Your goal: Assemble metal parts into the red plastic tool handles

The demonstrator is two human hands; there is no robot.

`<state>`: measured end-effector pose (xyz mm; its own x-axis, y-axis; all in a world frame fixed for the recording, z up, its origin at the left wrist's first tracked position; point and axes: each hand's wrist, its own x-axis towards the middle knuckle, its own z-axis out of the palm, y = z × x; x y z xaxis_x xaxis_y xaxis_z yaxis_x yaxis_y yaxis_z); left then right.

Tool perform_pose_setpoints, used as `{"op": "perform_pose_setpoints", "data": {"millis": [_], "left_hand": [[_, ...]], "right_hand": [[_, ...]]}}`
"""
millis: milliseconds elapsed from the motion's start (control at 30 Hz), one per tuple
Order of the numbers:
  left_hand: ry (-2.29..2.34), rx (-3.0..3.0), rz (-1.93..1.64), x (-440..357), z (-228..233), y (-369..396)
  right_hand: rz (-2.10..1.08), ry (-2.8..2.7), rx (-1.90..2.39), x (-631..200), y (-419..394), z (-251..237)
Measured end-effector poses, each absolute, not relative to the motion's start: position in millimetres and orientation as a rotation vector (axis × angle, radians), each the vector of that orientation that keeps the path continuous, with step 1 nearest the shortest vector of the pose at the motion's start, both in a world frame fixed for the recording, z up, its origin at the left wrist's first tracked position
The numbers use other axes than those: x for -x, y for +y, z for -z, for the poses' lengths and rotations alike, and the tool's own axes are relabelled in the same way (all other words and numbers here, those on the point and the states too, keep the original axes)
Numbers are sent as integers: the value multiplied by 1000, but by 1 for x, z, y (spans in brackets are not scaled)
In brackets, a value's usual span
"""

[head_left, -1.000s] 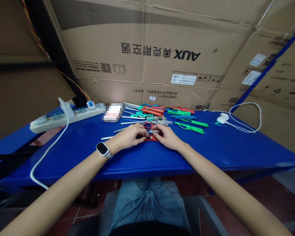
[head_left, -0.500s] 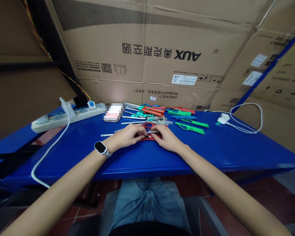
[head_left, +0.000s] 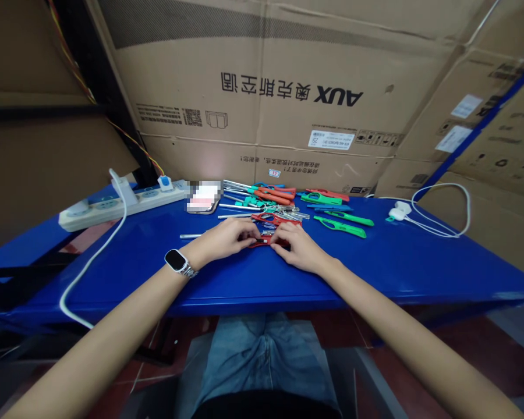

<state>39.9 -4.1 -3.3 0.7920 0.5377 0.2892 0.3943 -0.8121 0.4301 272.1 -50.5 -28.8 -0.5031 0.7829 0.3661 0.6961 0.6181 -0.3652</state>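
A red lighter casing half [head_left: 264, 240], with small dark and pale parts in it, lies on the blue table between my hands. My left hand [head_left: 229, 237] has its fingers curled at the casing's left end. At the right end, my right hand [head_left: 300, 247] pinches the casing with thumb and fingers. Just behind it is another red casing piece [head_left: 279, 219], partly hidden by my fingers. A metal tube [head_left: 190, 236] sticks out to the left behind my left hand. Small parts under my fingertips are hidden.
Metal tubes [head_left: 236, 206], teal plastic bits [head_left: 250, 201] and orange casings [head_left: 277, 195] are piled behind my hands. Green casings [head_left: 340, 226] lie to the right. Left stand a phone [head_left: 207, 203] and a power strip [head_left: 100, 210]. A white charger cable [head_left: 445, 231] lies far right. Cardboard [head_left: 266, 128] walls the back.
My right fingers have shifted slightly off the upper part of the work, and more of the red piece behind shows. Both hands stay at the casing. The view has tilted slightly.
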Motion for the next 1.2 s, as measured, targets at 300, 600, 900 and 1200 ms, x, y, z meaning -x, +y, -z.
{"op": "perform_pose_setpoints", "data": {"millis": [300, 600, 900, 1200], "left_hand": [[791, -2657, -552, -41, 7, -4], [760, -2682, -533, -41, 9, -3], [733, -2731, -490, -44, 11, -5], [728, -2736, -510, -48, 12, -7]], "right_hand": [[-283, -2323, 1117, -272, -50, 29], [-322, -2300, 1100, -272, -51, 29], [-456, -2214, 1088, -273, -47, 31], [-481, -2200, 1130, -273, -46, 29]]}}
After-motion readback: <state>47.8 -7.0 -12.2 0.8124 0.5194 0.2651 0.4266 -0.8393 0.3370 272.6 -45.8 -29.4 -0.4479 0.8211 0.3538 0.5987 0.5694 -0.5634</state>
